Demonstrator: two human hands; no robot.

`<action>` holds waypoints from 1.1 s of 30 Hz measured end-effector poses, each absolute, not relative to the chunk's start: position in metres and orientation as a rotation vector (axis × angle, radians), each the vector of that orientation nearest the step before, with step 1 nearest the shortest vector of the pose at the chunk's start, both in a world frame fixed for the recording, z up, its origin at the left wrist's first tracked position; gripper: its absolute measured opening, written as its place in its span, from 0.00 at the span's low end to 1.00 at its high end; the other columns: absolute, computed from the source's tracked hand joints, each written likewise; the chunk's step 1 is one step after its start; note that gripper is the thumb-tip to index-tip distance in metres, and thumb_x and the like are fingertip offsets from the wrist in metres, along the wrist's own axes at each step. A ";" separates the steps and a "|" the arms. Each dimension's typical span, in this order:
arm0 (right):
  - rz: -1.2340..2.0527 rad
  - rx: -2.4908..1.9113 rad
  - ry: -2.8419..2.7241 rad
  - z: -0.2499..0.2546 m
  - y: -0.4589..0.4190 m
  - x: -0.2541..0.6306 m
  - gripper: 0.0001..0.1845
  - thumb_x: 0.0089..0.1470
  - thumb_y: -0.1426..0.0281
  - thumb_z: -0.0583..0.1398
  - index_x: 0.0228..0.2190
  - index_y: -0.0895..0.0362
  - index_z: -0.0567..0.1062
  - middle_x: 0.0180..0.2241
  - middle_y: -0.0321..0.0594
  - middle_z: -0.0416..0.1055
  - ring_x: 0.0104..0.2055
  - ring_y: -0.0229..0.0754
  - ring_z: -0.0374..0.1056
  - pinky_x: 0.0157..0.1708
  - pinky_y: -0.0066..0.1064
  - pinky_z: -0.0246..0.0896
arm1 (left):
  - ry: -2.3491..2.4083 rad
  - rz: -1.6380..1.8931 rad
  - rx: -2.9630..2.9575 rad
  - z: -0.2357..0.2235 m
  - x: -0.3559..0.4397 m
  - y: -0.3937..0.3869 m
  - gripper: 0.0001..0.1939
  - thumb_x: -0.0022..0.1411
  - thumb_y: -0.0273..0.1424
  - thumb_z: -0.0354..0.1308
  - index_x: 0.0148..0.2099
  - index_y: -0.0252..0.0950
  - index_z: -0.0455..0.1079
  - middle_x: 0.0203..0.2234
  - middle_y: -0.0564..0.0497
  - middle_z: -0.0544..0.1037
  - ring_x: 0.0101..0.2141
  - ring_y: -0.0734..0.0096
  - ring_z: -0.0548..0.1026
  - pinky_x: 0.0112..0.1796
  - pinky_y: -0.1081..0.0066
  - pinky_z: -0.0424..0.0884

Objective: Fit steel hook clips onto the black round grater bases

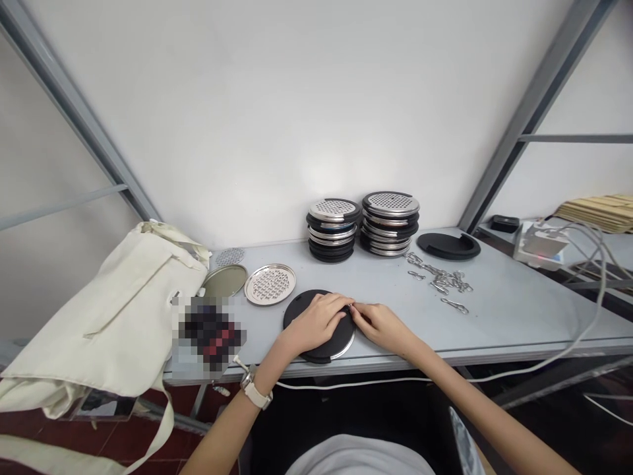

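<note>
A round black plastic disc [307, 303] lies near the table's front edge, with a silver metal rim showing along its lower right. My left hand [319, 320] rests across it, fingers together and bent towards its right edge, steadying it. At that edge my right hand [373, 322] pinches with thumb and index finger. A tiny shiny bit shows between the fingertips, too small to make out. Left of the disc lies a round metal grater plate [270, 285], and beside that a plain round metal plate [225, 282]. Several metal clips [448, 280] lie loose to the right.
Two stacks of black-rimmed grater discs [333, 231] stand by the wall. An empty black holder [448, 245] lies right of them. A cream bag [119, 310] covers the table's left end. A white cable [558, 356] hangs along the front edge.
</note>
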State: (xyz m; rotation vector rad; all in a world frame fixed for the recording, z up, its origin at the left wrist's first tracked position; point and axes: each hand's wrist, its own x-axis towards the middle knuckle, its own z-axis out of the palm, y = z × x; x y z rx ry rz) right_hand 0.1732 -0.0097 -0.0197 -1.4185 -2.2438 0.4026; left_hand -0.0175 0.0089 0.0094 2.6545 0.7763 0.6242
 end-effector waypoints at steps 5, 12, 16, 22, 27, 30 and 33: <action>0.369 -1.395 -2.256 -0.021 -0.010 0.174 0.19 0.61 0.66 0.45 0.27 0.57 0.71 0.22 0.38 0.71 0.21 0.36 0.62 0.25 0.27 0.49 | 0.813 0.577 2.673 0.011 -0.018 0.008 0.16 0.67 0.26 0.41 0.55 0.39 0.58 0.48 0.47 0.69 0.50 0.67 0.66 0.51 0.63 0.59; 0.354 -1.404 -2.245 -0.021 -0.010 0.173 0.17 0.60 0.66 0.47 0.22 0.57 0.67 0.19 0.35 0.66 0.19 0.34 0.58 0.23 0.26 0.46 | 0.821 0.581 2.671 0.011 -0.017 0.009 0.15 0.67 0.27 0.42 0.55 0.39 0.57 0.50 0.48 0.68 0.51 0.68 0.64 0.52 0.64 0.57; 0.362 -1.403 -2.246 -0.021 -0.010 0.173 0.17 0.60 0.66 0.47 0.22 0.56 0.66 0.19 0.35 0.66 0.19 0.34 0.57 0.23 0.26 0.46 | 0.835 0.576 2.664 0.009 -0.017 0.009 0.15 0.67 0.27 0.42 0.55 0.39 0.57 0.50 0.48 0.68 0.52 0.68 0.64 0.52 0.64 0.57; 0.385 -1.398 -2.255 -0.021 -0.010 0.174 0.18 0.60 0.66 0.46 0.25 0.57 0.68 0.20 0.37 0.68 0.20 0.35 0.59 0.24 0.26 0.46 | 0.833 0.593 2.651 0.009 -0.017 0.010 0.14 0.67 0.27 0.42 0.54 0.38 0.59 0.49 0.48 0.69 0.51 0.68 0.65 0.52 0.64 0.57; 0.395 -1.390 -2.256 -0.020 -0.011 0.174 0.18 0.61 0.66 0.45 0.27 0.57 0.70 0.23 0.38 0.70 0.22 0.36 0.62 0.25 0.26 0.47 | 0.835 0.600 2.652 0.009 -0.017 0.009 0.14 0.67 0.26 0.42 0.54 0.39 0.59 0.49 0.49 0.69 0.51 0.69 0.65 0.52 0.64 0.57; 0.389 -1.405 -2.248 -0.020 -0.010 0.174 0.18 0.60 0.65 0.46 0.26 0.57 0.69 0.21 0.37 0.69 0.21 0.35 0.60 0.24 0.26 0.46 | 0.835 0.601 2.645 0.009 -0.017 0.009 0.14 0.67 0.27 0.42 0.53 0.38 0.59 0.48 0.48 0.69 0.51 0.68 0.66 0.52 0.64 0.58; 0.387 -1.404 -2.245 -0.020 -0.010 0.174 0.18 0.60 0.65 0.46 0.26 0.57 0.69 0.20 0.36 0.68 0.20 0.35 0.59 0.24 0.26 0.46 | 0.843 0.599 2.640 0.009 -0.017 0.010 0.14 0.67 0.27 0.43 0.53 0.38 0.59 0.48 0.48 0.69 0.50 0.67 0.66 0.52 0.63 0.58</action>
